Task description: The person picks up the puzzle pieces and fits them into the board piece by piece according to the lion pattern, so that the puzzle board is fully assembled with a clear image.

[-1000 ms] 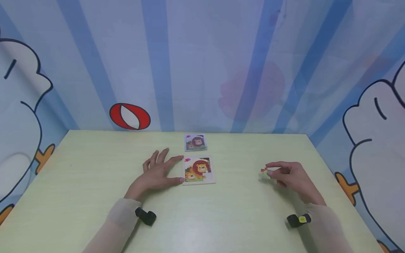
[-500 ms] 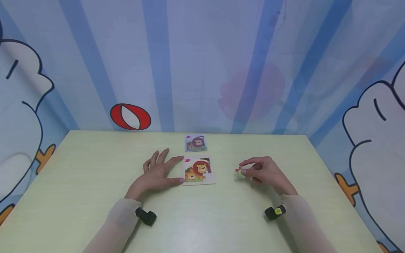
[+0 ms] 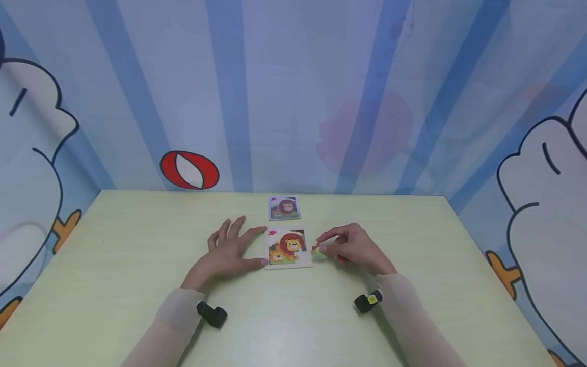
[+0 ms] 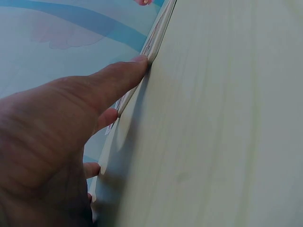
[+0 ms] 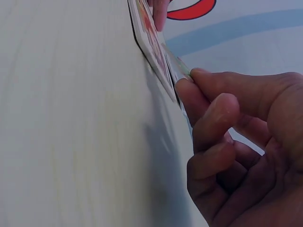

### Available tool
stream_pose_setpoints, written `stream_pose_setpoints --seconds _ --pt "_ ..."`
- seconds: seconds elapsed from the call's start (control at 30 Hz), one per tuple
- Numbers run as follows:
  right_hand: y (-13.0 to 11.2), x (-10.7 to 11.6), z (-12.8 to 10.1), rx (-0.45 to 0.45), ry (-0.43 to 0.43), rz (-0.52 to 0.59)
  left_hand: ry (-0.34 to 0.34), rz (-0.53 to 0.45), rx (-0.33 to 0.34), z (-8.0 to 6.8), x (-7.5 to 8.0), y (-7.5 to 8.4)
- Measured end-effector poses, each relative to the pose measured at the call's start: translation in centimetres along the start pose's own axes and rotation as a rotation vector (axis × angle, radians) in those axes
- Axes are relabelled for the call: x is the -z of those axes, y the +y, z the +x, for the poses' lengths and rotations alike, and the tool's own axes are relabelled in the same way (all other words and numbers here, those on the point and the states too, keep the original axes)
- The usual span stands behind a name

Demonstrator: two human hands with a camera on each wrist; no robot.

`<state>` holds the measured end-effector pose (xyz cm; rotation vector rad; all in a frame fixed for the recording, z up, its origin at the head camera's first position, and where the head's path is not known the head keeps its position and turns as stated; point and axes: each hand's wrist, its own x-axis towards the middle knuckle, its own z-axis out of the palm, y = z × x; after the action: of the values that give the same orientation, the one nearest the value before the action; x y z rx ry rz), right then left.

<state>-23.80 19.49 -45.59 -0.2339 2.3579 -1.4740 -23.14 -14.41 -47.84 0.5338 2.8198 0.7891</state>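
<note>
puzzle piece (image 3: 317,253) now beside board (image 3: 288,247)

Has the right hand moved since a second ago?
Yes. The right hand, pinching a puzzle piece, has travelled left across the table and now sits at the right edge of the lion puzzle board.

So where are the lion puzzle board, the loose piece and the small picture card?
lion puzzle board (image 3: 288,248), head view, the lion's face.
loose piece (image 3: 317,253), head view, its part showing left of the fingertips.
small picture card (image 3: 284,207), head view, its middle.
</note>
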Motion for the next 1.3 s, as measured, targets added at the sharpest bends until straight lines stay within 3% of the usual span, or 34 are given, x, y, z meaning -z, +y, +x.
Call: stream_pose_setpoints --seconds 0.33,0.57,0.97,1.3 --pt "-0.9 -2.1 1.4 -0.007 -0.045 0.005 0.0 0.001 -0.009 0.0 0.0 0.0" --pt "-1.5 -3.3 1.9 -0.054 -0.032 -0.033 0.001 -0.004 -0.012 -0.1 0.1 -0.1" --pt "-3.1 -4.2 2.5 -0.068 0.003 -0.192 0.001 -0.006 -0.01 -0.1 0.1 0.0" --pt "-2.8 -4.0 2.8 -0.076 0.016 -0.357 0.007 -0.013 -0.018 -0.1 0.0 0.0"
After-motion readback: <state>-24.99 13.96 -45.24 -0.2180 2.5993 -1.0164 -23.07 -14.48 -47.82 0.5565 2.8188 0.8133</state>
